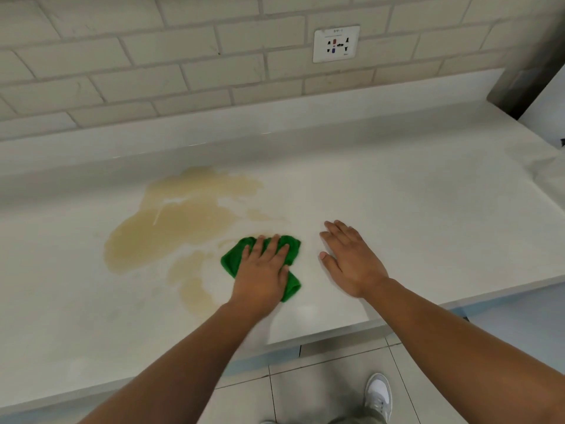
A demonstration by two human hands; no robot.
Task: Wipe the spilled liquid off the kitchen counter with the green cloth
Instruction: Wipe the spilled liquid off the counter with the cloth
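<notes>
A wide tan puddle of spilled liquid (180, 221) spreads over the white kitchen counter (412, 194), with smaller patches trailing toward the front edge. The green cloth (233, 258) lies bunched at the puddle's right side. My left hand (263, 270) presses flat on top of the cloth with its fingers spread and straight. My right hand (351, 258) rests flat on the dry counter just right of the cloth, fingers straight, holding nothing.
A tiled wall with a white power socket (335, 43) rises behind the counter. The counter's front edge runs diagonally below my arms, over a tiled floor where my grey shoe (378, 396) shows. A dark metal frame (526, 65) stands at the far right.
</notes>
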